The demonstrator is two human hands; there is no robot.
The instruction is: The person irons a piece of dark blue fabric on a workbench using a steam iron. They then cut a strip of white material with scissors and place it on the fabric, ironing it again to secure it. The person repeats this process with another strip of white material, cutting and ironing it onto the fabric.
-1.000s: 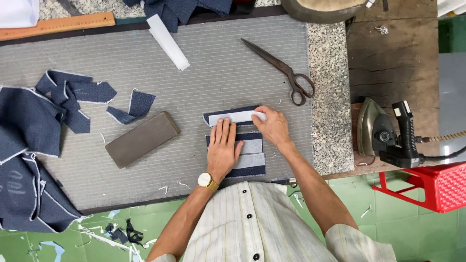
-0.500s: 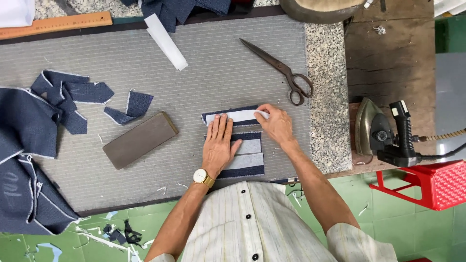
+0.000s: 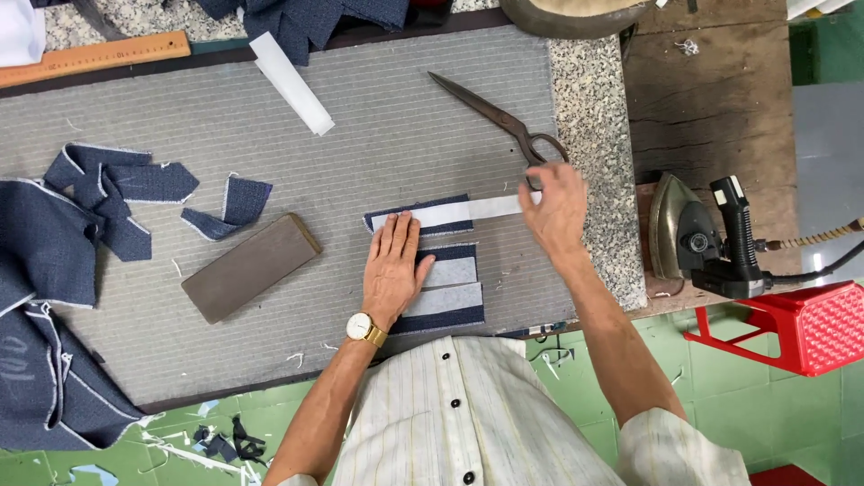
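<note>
My left hand (image 3: pixel 393 268) lies flat, fingers together, on small navy fabric pieces (image 3: pixel 447 301) that carry white strips, on the grey striped pad (image 3: pixel 270 162). A long white strip (image 3: pixel 459 212) lies across the top navy piece. My right hand (image 3: pixel 556 211) pinches the right end of that strip, drawn out to the right beside the handles of the large dark scissors (image 3: pixel 504 121). A gold wristwatch sits on my left wrist.
A brown rectangular block (image 3: pixel 250 267) lies left of my left hand. Navy fabric scraps (image 3: pixel 117 193) and larger navy cloth (image 3: pixel 40 297) are at the left. A white strip (image 3: pixel 290 81) and wooden ruler (image 3: pixel 90 58) lie at the back. An iron (image 3: pixel 706 238) stands right, above a red stool (image 3: pixel 810 324).
My right hand has moved right from the fabric stack, pulling the white strip's end out toward the scissors. My left hand stays pressed on the pieces.
</note>
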